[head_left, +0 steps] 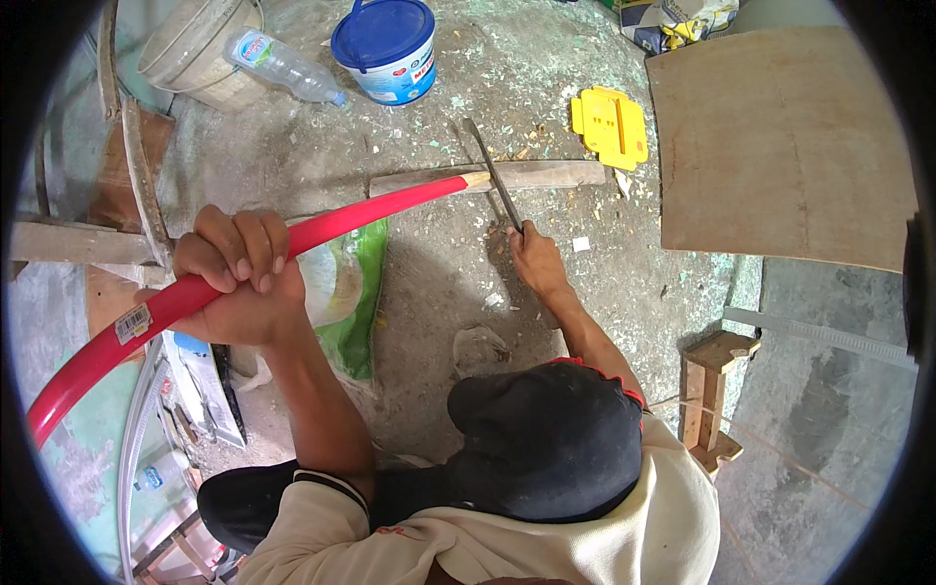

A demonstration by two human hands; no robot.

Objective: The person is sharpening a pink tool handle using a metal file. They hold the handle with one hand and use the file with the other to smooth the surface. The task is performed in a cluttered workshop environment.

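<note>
My left hand (234,283) is closed around a long red pole (361,210), which curves from the left edge toward the middle. Its pale, tapered tip (477,179) is over a worn wooden batten (556,173) on the floor. In my right hand (534,255) is the handle of a long dark blade (499,185), held at an angle across the batten beside the pole's tip. A green and white sack (351,322) lies under the pole, and pale shavings are scattered about.
A blue-lidded bucket (383,63), plastic bottle (297,78) and dirty pail (185,68) are at the back. A yellow plastic piece (609,127), board (780,146) and wooden stand (712,390) are right. Wooden pieces line the left. A dark cap (546,439) fills the lower middle.
</note>
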